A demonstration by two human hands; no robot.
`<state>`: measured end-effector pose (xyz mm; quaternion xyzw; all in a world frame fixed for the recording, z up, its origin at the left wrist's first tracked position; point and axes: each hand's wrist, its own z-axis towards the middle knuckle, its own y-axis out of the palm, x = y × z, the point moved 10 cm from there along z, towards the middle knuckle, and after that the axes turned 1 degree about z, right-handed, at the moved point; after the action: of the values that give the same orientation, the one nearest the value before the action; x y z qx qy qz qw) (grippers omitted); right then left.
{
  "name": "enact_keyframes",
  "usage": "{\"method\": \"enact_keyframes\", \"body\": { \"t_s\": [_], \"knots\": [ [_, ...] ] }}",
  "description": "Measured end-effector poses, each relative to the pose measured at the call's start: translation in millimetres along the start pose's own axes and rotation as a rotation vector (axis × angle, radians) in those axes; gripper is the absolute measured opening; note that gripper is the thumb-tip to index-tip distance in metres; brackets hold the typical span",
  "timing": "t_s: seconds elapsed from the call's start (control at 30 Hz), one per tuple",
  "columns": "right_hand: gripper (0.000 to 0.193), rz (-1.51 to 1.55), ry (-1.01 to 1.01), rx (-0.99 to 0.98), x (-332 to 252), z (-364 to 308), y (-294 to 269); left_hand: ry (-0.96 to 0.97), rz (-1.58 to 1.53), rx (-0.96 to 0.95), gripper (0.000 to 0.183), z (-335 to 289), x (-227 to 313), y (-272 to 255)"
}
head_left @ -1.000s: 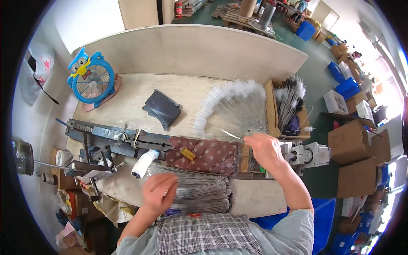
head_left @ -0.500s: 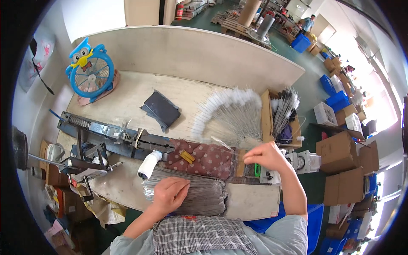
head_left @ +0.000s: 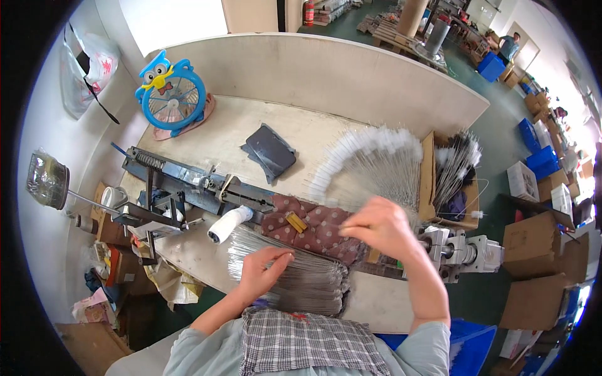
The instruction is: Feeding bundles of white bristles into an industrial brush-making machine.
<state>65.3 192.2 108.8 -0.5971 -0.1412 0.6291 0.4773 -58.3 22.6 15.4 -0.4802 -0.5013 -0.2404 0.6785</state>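
My left hand (head_left: 262,272) is closed in a pinch above the near end of a thick bundle of thin grey metal wires (head_left: 310,285). Whatever sits between its fingertips is too small to make out. Over the right end of a brown polka-dot cushion (head_left: 335,230), my right hand (head_left: 381,227) is also pinched, slightly blurred, and its contents cannot be told. A small yellow block (head_left: 296,222) lies on the cushion. Beyond the right hand, many wire-stemmed brushes with white tufts (head_left: 370,147) lie fanned out on the bench.
A long metal rail device (head_left: 182,182) crosses the bench, with a white-wrapped handle (head_left: 230,224) by the cushion. Farther back are a dark folded cloth (head_left: 271,152) and a blue fan (head_left: 172,100). A cardboard box (head_left: 428,178) of brushes and a motor-like unit (head_left: 464,250) stand right.
The view has swung, shifting the bench rightward in the picture. My right hand has moved left along the bench to above the cushion. My left hand stays pinched over the wires.
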Motion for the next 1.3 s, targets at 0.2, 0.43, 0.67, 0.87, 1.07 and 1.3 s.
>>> {"method": "enact_keyframes", "body": {
  "t_s": [0.2, 0.43, 0.67, 0.87, 1.07, 1.3],
  "knots": [
    [0.009, 0.04, -0.115, 0.145, -31.3, 59.1, 65.0, -0.252, -0.509, 0.06, 0.02, -1.9, -40.2, -3.5],
    [0.009, -0.113, -0.044, 0.144, -42.2, 72.0, 88.4, -0.492, -0.966, 0.3, 0.042, 2.7, -71.5, -44.5],
    [0.008, -0.15, 0.056, 0.058, -43.1, 74.8, 92.1, -0.404, 0.111, 0.017, 0.045, 33.4, -67.1, -31.0],
    [0.005, -0.149, -0.067, 0.181, -51.4, 66.3, 73.1, -0.367, -0.093, 0.01, 0.05, 35.5, -91.0, -14.0],
    [0.014, -0.179, -0.179, 0.319, -54.5, 12.4, 50.0, -0.402, -1.05, 0.052, 0.018, 35.9, -65.7, 27.8],
    [0.012, -0.115, -0.098, 0.289, -16.1, 10.4, 111.2, -0.186, 0.112, -0.049, 0.015, 47.1, -48.3, 2.1]
  ]
}}
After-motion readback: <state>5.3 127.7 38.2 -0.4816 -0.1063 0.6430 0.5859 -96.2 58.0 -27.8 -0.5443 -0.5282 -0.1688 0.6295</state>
